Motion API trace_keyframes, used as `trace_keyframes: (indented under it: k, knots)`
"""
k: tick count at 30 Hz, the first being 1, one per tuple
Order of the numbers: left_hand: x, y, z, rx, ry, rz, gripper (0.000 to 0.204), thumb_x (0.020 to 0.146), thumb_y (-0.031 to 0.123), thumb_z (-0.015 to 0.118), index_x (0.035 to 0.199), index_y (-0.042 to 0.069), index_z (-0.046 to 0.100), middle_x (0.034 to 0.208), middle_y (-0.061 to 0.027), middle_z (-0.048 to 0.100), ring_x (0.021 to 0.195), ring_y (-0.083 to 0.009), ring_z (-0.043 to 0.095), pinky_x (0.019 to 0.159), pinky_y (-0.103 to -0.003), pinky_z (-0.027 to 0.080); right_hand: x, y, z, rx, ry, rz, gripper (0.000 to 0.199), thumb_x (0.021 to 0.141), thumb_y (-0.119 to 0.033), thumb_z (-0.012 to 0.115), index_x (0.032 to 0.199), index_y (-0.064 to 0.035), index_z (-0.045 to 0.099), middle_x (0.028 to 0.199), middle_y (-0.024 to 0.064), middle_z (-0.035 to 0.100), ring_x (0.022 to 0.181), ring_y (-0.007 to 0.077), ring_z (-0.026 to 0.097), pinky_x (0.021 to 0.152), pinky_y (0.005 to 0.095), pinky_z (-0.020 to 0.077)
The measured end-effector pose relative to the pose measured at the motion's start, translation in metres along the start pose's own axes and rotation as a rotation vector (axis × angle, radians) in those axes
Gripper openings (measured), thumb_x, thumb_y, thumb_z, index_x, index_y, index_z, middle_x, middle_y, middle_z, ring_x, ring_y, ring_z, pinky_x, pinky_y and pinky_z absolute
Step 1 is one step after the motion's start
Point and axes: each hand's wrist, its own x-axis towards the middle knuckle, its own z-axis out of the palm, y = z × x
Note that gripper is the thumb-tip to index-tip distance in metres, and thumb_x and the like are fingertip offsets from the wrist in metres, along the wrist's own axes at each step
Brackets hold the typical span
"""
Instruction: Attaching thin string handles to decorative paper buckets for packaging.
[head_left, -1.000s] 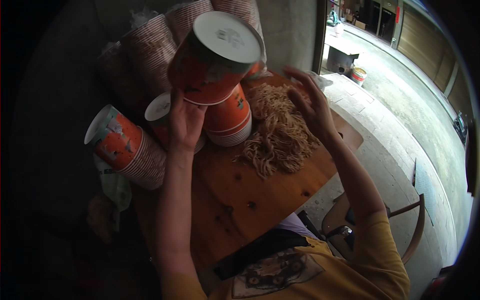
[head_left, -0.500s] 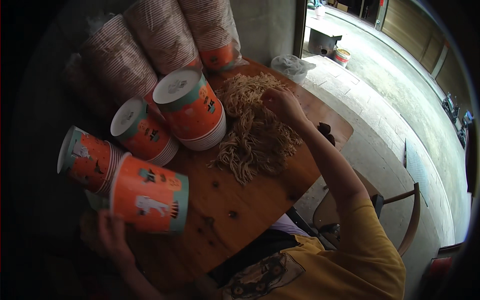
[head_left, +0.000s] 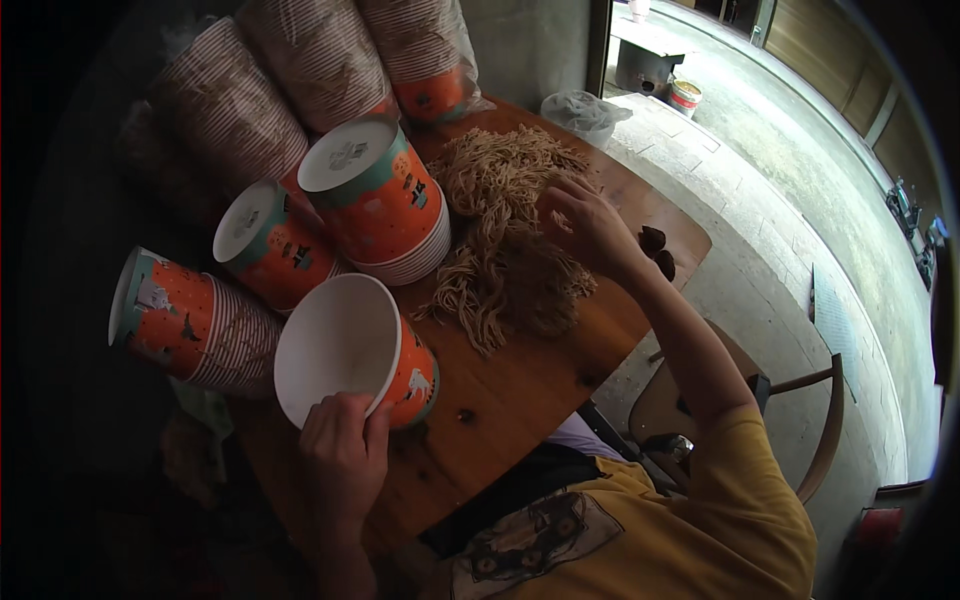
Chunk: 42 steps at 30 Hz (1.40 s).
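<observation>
Left hand (head_left: 340, 445) pinching the paper bowl's (head_left: 350, 350) rim; right hand (head_left: 585, 220), fingertips buried in noodles (head_left: 505, 250), grip unclear.

left hand (head_left: 342, 452) grips paper bowl (head_left: 352, 350) | right hand (head_left: 583, 222) on noodles (head_left: 510, 240)

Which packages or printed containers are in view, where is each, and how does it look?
Paper bowl: left hand grips its rim; orange outside, white inside.
Bowl stacks: table's left, upside down, orange with teal bands.
Plastic-wrapped sleeves: far edge, ribbed.
</observation>
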Motion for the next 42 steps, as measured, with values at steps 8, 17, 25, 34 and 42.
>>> trace_keyframes:
  k: [8, 17, 25, 34, 42]
  knots:
    - [0.001, -0.001, 0.020, 0.086, -0.005, 0.077, 0.014, 0.085, 0.009, 0.064, 0.088, 0.004, 0.050, 0.077, -0.0110, 0.053, 0.071, -0.0295, 0.055, 0.063, -0.040, 0.044, -0.026, -0.011, -0.016, 0.124, 0.084, 0.305, 0.008, 0.087, -0.007, 0.056, 0.093, -0.0041, 0.057, 0.091, 0.0104, 0.061, 0.082, 0.0272, 0.061, 0.071, 0.0363, 0.0490]
    - [0.000, 0.003, 0.023, 0.133, 0.022, 0.055, 0.014, 0.087, 0.010, 0.061, 0.086, 0.004, 0.049, 0.077, -0.0101, 0.052, 0.072, -0.0285, 0.055, 0.063, -0.040, 0.043, -0.062, -0.022, -0.029, 0.078, 0.024, 0.475, 0.013, 0.087, -0.012, 0.060, 0.099, -0.0055, 0.061, 0.093, 0.0082, 0.062, 0.077, 0.0216, 0.061, 0.070, 0.0319, 0.0491]
    - [0.002, 0.006, 0.026, 0.127, 0.024, 0.043, 0.014, 0.087, 0.011, 0.061, 0.086, 0.004, 0.048, 0.078, -0.0098, 0.052, 0.073, -0.0281, 0.054, 0.064, -0.040, 0.042, -0.070, -0.033, -0.032, 0.627, 0.123, 0.627, 0.014, 0.090, -0.014, 0.059, 0.093, -0.0015, 0.060, 0.088, 0.0034, 0.061, 0.080, 0.0118, 0.057, 0.072, 0.0262, 0.0466]
    - [-0.009, 0.042, 0.018, -0.437, 0.135, 0.414, 0.031, 0.084, 0.012, 0.063, 0.112, 0.002, 0.054, 0.107, -0.0184, 0.058, 0.094, -0.0324, 0.059, 0.079, -0.041, 0.049, -0.085, -0.194, -0.060, 0.910, -0.328, -0.047, 0.006, 0.083, -0.008, 0.065, 0.084, -0.0058, 0.060, 0.078, 0.0069, 0.060, 0.068, 0.0219, 0.062, 0.058, 0.0307, 0.0482]
    - [-0.098, 0.055, 0.030, -0.542, 0.062, 0.104, 0.035, 0.094, 0.015, 0.055, 0.124, -0.001, 0.047, 0.104, -0.0159, 0.060, 0.092, -0.0235, 0.060, 0.076, -0.034, 0.050, -0.073, -0.229, -0.047, 1.188, -0.333, -0.195, 0.010, 0.082, -0.012, 0.068, 0.085, -0.0052, 0.061, 0.086, 0.0079, 0.057, 0.076, 0.0239, 0.058, 0.065, 0.0337, 0.0470]
